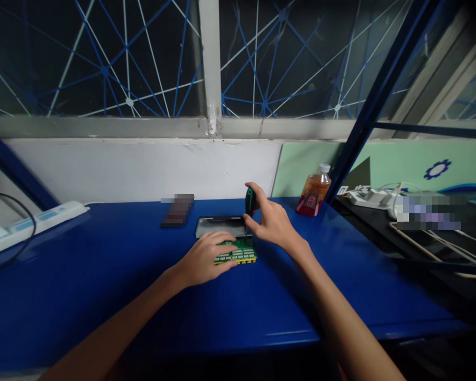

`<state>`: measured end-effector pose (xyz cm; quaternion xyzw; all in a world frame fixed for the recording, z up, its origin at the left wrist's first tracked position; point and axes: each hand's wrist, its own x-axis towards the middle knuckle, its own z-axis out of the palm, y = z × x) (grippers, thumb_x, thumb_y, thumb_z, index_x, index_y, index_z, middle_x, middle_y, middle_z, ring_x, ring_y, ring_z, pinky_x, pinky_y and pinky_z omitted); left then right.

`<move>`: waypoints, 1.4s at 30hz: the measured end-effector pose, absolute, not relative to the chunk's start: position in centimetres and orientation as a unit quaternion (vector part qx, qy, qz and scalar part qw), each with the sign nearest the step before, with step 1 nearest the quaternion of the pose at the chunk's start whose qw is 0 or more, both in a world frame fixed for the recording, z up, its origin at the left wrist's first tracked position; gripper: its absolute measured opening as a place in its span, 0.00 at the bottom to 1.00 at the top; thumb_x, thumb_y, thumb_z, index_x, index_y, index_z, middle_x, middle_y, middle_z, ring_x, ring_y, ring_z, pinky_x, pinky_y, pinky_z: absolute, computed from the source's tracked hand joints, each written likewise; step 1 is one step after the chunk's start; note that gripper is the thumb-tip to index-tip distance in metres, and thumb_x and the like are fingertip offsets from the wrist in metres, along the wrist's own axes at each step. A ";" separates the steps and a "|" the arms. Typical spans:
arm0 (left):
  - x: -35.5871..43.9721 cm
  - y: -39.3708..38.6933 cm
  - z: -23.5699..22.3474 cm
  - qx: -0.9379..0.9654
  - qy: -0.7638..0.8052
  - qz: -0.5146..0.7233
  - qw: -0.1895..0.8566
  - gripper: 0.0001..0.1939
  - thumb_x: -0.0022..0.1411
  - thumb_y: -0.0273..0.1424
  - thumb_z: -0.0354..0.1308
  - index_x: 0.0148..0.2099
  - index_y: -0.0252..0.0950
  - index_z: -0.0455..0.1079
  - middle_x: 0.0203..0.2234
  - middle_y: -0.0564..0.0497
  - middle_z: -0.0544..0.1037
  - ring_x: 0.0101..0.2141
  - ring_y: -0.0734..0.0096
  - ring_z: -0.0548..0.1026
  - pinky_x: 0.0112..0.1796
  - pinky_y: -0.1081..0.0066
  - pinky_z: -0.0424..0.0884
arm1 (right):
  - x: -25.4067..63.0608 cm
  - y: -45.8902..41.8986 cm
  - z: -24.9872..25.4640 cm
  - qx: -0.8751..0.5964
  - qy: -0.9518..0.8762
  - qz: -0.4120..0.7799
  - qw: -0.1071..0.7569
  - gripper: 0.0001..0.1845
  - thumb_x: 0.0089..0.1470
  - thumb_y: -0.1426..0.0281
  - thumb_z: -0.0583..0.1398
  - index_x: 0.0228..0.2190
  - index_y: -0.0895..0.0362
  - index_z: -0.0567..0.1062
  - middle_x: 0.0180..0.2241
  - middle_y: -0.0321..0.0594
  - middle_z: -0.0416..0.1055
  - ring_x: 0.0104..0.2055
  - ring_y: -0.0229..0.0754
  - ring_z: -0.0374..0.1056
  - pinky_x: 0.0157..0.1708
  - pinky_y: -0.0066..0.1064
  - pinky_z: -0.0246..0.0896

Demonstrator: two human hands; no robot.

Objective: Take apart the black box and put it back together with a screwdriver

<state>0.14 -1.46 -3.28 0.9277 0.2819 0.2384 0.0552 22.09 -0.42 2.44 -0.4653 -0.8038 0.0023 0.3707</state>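
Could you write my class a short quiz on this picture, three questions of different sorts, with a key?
1. Multiple choice: which hand holds the screwdriver? A) Left B) Right C) Both
2. True or false: the cap on the bottle is red.
3. Fill in: the fingers of the left hand rest on the green ____.

Key:
1. B, the right hand.
2. False; it is white.
3. Circuit board.

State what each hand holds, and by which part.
The right hand holds the screwdriver by its handle. The left hand lies over the left part of the board; whether it grips it cannot be told.
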 end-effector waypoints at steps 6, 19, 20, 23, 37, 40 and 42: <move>0.1 -1.5 -3.3 0.927 0.281 0.242 0.055 0.13 0.60 0.35 0.61 0.47 0.40 0.73 0.49 0.45 0.74 0.51 0.55 0.70 0.51 0.51 0.67 | 22.4 -0.2 2.3 -0.461 -0.803 0.042 0.376 0.38 0.51 0.67 0.56 0.62 0.54 0.50 0.28 0.36 0.69 0.27 0.43 0.67 0.27 0.33 0.58; 0.1 -1.5 -3.2 0.929 0.279 0.238 0.048 0.13 0.60 0.35 0.61 0.47 0.38 0.74 0.49 0.44 0.75 0.51 0.54 0.71 0.51 0.50 0.67 | 22.0 -0.4 2.4 -0.457 -0.805 0.030 0.377 0.36 0.53 0.68 0.54 0.62 0.52 0.51 0.29 0.35 0.69 0.27 0.41 0.67 0.28 0.32 0.58; 0.1 -1.5 -3.2 0.929 0.280 0.238 0.048 0.13 0.60 0.35 0.61 0.47 0.38 0.74 0.49 0.44 0.75 0.51 0.54 0.71 0.51 0.50 0.67 | 22.0 -0.4 2.4 -0.456 -0.805 0.029 0.378 0.36 0.52 0.68 0.55 0.62 0.52 0.52 0.29 0.35 0.69 0.28 0.42 0.67 0.28 0.32 0.58; 0.2 -1.5 -3.2 0.929 0.280 0.239 0.046 0.13 0.60 0.35 0.61 0.48 0.38 0.74 0.49 0.44 0.75 0.51 0.54 0.71 0.51 0.50 0.67 | 22.0 -0.4 2.4 -0.456 -0.804 0.013 0.380 0.36 0.52 0.66 0.56 0.61 0.52 0.54 0.26 0.34 0.68 0.29 0.43 0.68 0.29 0.33 0.58; 0.1 -1.4 -3.4 0.930 0.276 0.240 0.037 0.12 0.61 0.34 0.61 0.47 0.38 0.74 0.49 0.45 0.75 0.51 0.55 0.71 0.51 0.51 0.68 | 22.3 0.0 2.2 -0.463 -0.791 0.038 0.398 0.36 0.52 0.65 0.57 0.62 0.52 0.53 0.28 0.35 0.67 0.29 0.43 0.67 0.29 0.33 0.59; 0.1 -1.4 -3.5 0.930 0.275 0.242 0.031 0.12 0.61 0.35 0.60 0.47 0.39 0.73 0.49 0.45 0.75 0.51 0.56 0.71 0.51 0.51 0.68 | 22.2 0.0 2.1 -0.464 -0.788 0.038 0.403 0.36 0.53 0.62 0.58 0.61 0.51 0.54 0.28 0.35 0.67 0.29 0.43 0.66 0.30 0.33 0.59; 0.1 -1.4 -3.5 0.931 0.274 0.240 0.029 0.13 0.62 0.36 0.60 0.48 0.39 0.73 0.49 0.45 0.75 0.51 0.56 0.71 0.50 0.51 0.68 | 22.2 -0.1 2.1 -0.464 -0.789 0.046 0.401 0.35 0.54 0.63 0.56 0.61 0.50 0.53 0.29 0.35 0.68 0.27 0.41 0.66 0.28 0.33 0.58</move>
